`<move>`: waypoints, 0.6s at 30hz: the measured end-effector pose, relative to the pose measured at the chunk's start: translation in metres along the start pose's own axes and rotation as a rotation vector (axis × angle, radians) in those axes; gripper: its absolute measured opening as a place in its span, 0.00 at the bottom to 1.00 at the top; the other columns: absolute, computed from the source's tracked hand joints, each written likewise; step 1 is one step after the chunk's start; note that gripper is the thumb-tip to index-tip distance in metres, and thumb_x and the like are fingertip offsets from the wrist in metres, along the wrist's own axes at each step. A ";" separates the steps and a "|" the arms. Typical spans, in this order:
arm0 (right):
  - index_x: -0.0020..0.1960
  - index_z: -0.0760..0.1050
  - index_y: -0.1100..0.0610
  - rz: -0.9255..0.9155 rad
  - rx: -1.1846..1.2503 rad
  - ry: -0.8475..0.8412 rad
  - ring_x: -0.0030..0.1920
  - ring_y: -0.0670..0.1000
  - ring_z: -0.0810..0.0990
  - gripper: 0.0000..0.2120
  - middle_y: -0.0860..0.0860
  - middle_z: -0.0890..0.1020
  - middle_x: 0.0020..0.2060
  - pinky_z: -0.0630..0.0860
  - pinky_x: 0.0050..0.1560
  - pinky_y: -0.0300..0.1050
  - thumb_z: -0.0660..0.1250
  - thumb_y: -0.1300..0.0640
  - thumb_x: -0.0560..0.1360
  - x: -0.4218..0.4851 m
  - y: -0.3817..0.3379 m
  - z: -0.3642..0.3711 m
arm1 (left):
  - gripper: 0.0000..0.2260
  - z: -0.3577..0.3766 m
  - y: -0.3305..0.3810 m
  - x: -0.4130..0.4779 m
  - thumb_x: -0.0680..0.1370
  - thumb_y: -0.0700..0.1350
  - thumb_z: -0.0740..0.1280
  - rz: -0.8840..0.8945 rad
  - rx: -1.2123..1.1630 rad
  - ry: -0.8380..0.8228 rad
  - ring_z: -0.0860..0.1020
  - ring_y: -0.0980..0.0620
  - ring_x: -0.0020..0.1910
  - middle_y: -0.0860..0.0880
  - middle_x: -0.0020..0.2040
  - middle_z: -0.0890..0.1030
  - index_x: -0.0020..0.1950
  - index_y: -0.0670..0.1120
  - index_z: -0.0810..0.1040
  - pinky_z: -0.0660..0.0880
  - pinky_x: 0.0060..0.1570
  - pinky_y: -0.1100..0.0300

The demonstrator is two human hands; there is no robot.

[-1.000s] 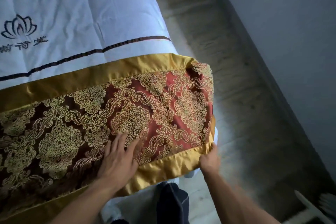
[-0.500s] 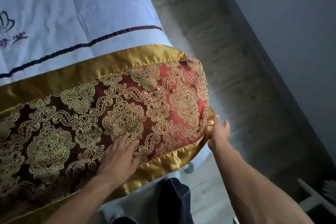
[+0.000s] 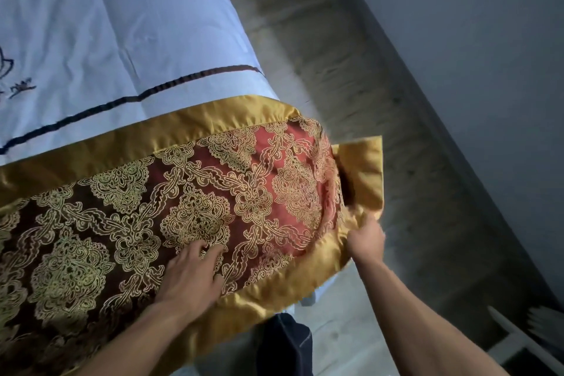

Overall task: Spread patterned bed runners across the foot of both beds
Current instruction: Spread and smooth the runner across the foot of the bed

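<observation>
The left hand (image 3: pixel 192 272) lies palm-down on the bed runner (image 3: pixel 189 192) by the bed's foot edge, fingers close together and bent at the tips. It should pin the brocade while the right hand (image 3: pixel 366 238), fingers clamped on the gold satin end flap (image 3: pixel 363 171) at the bed's right corner, draws it outward and lets it fall square below the white duvet (image 3: pixel 122 40). Half a second ago that flap hung out of sight, with the right hand's fingers apart beside it; the left hand has not moved.

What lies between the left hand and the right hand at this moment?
Between left hand and right hand, only the bed runner: patterned red cloth and gold border, in the head view.
</observation>
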State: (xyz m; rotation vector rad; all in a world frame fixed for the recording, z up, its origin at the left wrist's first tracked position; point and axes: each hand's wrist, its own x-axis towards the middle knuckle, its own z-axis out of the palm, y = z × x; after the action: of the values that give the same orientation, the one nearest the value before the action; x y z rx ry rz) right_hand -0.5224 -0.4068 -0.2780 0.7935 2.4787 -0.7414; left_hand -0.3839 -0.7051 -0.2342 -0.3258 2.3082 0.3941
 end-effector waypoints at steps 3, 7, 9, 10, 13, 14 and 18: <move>0.66 0.72 0.60 0.163 -0.248 -0.232 0.63 0.65 0.76 0.19 0.64 0.75 0.64 0.75 0.65 0.58 0.61 0.60 0.76 -0.002 0.024 0.005 | 0.27 0.003 0.000 0.001 0.81 0.54 0.61 -0.007 0.004 0.007 0.60 0.48 0.78 0.45 0.80 0.57 0.79 0.56 0.57 0.60 0.76 0.48; 0.73 0.63 0.50 0.112 -0.310 -0.245 0.66 0.65 0.74 0.26 0.61 0.69 0.68 0.69 0.68 0.60 0.58 0.44 0.76 -0.001 0.007 0.023 | 0.28 0.008 -0.005 0.003 0.81 0.53 0.62 0.001 -0.008 0.057 0.62 0.49 0.76 0.46 0.79 0.58 0.79 0.56 0.59 0.63 0.74 0.49; 0.71 0.64 0.51 -0.028 -0.266 -0.281 0.67 0.65 0.73 0.27 0.60 0.69 0.68 0.69 0.70 0.61 0.56 0.44 0.74 0.000 -0.015 0.037 | 0.29 0.008 -0.008 0.004 0.81 0.53 0.63 0.010 -0.013 0.089 0.63 0.50 0.75 0.46 0.78 0.58 0.80 0.55 0.58 0.64 0.73 0.50; 0.73 0.62 0.51 -0.101 -0.254 -0.285 0.68 0.64 0.72 0.28 0.60 0.68 0.69 0.68 0.70 0.62 0.56 0.44 0.75 -0.001 -0.029 0.044 | 0.30 0.008 -0.010 0.006 0.80 0.53 0.63 0.008 -0.021 0.101 0.62 0.49 0.76 0.46 0.79 0.56 0.80 0.55 0.57 0.64 0.73 0.50; 0.78 0.58 0.52 -0.273 -0.236 -0.236 0.69 0.59 0.71 0.27 0.58 0.66 0.73 0.68 0.70 0.60 0.57 0.46 0.81 0.000 -0.072 0.065 | 0.32 0.006 -0.018 0.013 0.80 0.55 0.63 -0.010 -0.036 0.139 0.55 0.46 0.80 0.44 0.82 0.50 0.81 0.58 0.53 0.61 0.76 0.44; 0.78 0.58 0.52 -0.304 -0.241 -0.218 0.68 0.58 0.72 0.27 0.58 0.66 0.74 0.69 0.69 0.59 0.58 0.46 0.82 0.000 -0.083 0.071 | 0.32 0.005 -0.021 0.018 0.80 0.56 0.63 -0.014 -0.046 0.160 0.51 0.44 0.81 0.44 0.82 0.48 0.81 0.59 0.51 0.58 0.77 0.41; 0.79 0.57 0.50 -0.336 -0.287 -0.179 0.71 0.60 0.70 0.31 0.58 0.64 0.76 0.67 0.72 0.65 0.57 0.40 0.79 0.002 -0.099 0.092 | 0.34 -0.003 -0.030 0.044 0.80 0.59 0.61 -0.066 -0.133 0.191 0.40 0.42 0.81 0.46 0.80 0.33 0.77 0.68 0.41 0.56 0.76 0.35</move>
State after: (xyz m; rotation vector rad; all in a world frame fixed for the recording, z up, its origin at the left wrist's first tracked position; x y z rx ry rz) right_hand -0.5643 -0.5299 -0.3137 0.2002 2.5022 -0.5194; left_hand -0.4058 -0.7391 -0.2695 -0.5248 2.4548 0.5033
